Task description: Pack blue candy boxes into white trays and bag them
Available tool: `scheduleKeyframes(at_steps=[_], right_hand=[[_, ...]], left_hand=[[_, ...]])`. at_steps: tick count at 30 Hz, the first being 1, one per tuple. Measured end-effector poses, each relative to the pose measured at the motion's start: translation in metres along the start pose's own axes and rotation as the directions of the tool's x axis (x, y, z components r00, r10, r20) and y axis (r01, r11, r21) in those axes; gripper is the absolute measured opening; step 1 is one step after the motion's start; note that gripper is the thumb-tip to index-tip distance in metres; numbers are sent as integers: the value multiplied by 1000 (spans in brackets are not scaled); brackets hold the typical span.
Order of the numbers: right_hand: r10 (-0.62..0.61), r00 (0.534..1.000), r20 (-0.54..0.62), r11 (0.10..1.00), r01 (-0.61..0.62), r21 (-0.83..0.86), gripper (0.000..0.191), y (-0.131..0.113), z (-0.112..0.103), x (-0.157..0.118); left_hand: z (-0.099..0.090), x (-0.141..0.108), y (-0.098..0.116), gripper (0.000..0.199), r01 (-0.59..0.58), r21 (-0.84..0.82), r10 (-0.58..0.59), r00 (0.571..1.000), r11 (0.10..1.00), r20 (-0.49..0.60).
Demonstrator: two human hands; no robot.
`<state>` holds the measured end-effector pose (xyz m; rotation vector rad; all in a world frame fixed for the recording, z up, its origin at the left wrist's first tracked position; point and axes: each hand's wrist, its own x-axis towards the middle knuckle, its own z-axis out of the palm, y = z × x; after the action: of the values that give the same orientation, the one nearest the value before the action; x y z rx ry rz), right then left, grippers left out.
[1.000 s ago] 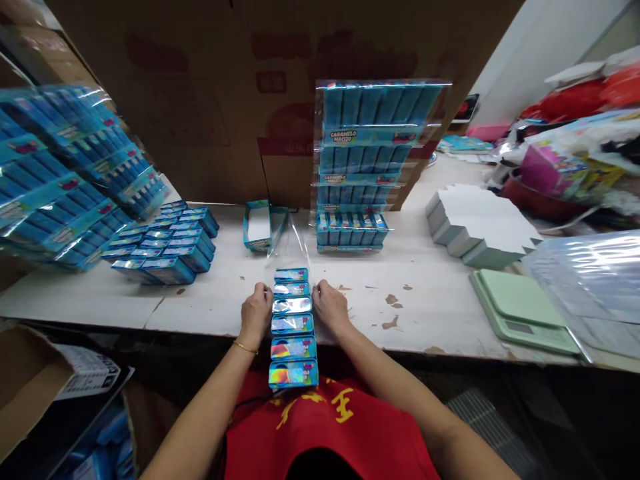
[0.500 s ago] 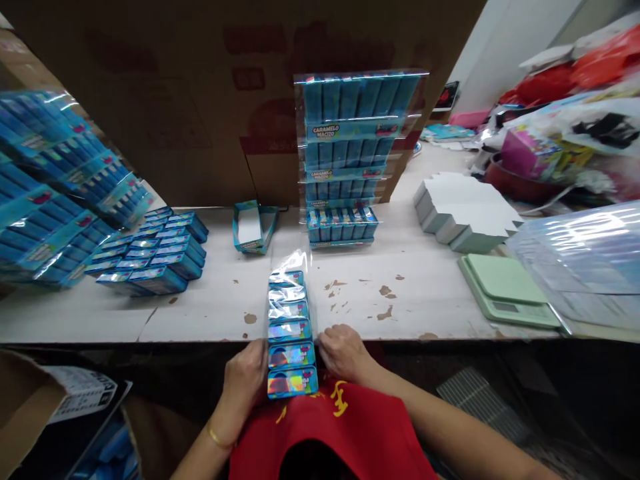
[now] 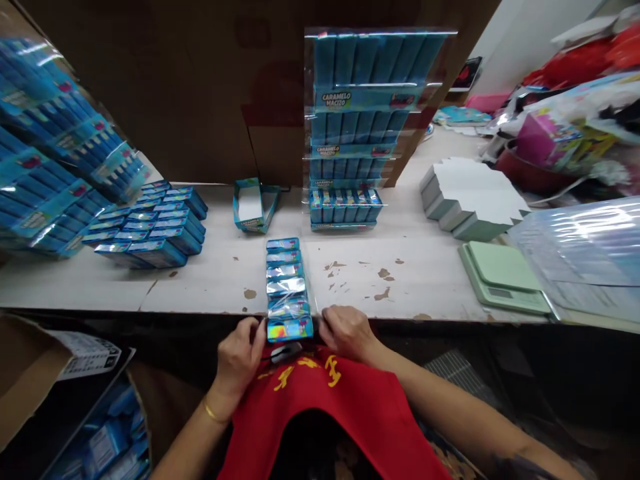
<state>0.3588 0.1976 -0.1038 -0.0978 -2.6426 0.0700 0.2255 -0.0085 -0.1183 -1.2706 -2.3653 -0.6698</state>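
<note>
A column of small blue tins (image 3: 285, 287) lies in a clear plastic bag at the table's front edge, its near end over the edge. At its near left side, my left hand (image 3: 241, 355) is closed, pinching the bag's edge. My right hand (image 3: 347, 330), fingers curled, grips the bag's opposite edge. Beyond the column stand a small blue open tray (image 3: 249, 210) and a stack of filled blue display boxes (image 3: 345, 208) in clear wrap.
Blue tins (image 3: 150, 230) stand grouped at left, beside wrapped display stacks (image 3: 45, 160). At right are white cards (image 3: 475, 193), a green scale (image 3: 503, 273) and plastic bags (image 3: 590, 247). A large cardboard box (image 3: 190, 93) stands behind; an open carton (image 3: 30, 373) is at lower left.
The column of tins has moved away from my body, farther onto the table and deeper into the bag. Both my hands still grip the bag's edges. The camera view has shifted slightly.
</note>
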Motion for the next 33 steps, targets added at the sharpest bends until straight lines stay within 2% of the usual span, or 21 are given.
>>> scheduleKeyframes(at_steps=[2,6,8,11,13,15,17,19,21,23,25,27,30,33], right_hand=[[-38,997,-64,999,36,-38,20,0,-3,13],[-105,990,-97,994,105,-10,24,1,-10,29],[-131,986,-105,989,137,57,24,1,-13,31],[-150,980,-128,973,169,155,22,1,-12,27],[-150,981,-122,963,173,205,20,1,-10,18],[-160,982,-98,946,181,268,20,-1,-6,5],[-196,980,-43,896,197,398,20,-5,-4,-9],[-274,960,57,783,188,593,20,-13,0,-17],[-358,919,166,653,119,748,24,-25,5,-19],[-357,897,261,605,9,796,28,-36,12,-16],[-264,904,335,632,-99,769,30,-47,20,-11],[-170,917,362,659,-168,733,33,-54,26,-6],[-125,935,332,671,-167,722,31,-57,30,-1],[-120,936,331,698,-157,699,27,-56,32,4]], left_hand=[[5,12,-5,16,-54,45,57,995,998,-79],[1,27,-7,12,-138,-13,137,990,990,-13],[-4,27,-4,11,-145,-47,143,989,988,-34],[-8,18,0,16,-154,-68,142,978,986,-153],[-7,6,1,20,-156,-95,137,974,983,-181],[-3,-8,0,20,-105,-150,79,982,983,-170],[2,-19,-3,21,38,-255,-71,990,966,-121],[10,-25,-6,28,246,-365,-255,967,898,25],[20,-27,-9,33,454,-418,-394,891,787,227],[30,-26,-11,30,588,-431,-439,805,685,399],[38,-25,-13,33,638,-448,-424,761,627,491],[43,-25,-14,38,649,-435,-423,749,624,510],[43,-27,-16,38,661,-403,-462,740,633,488],[40,-26,-17,36,645,-393,-448,751,655,485]])
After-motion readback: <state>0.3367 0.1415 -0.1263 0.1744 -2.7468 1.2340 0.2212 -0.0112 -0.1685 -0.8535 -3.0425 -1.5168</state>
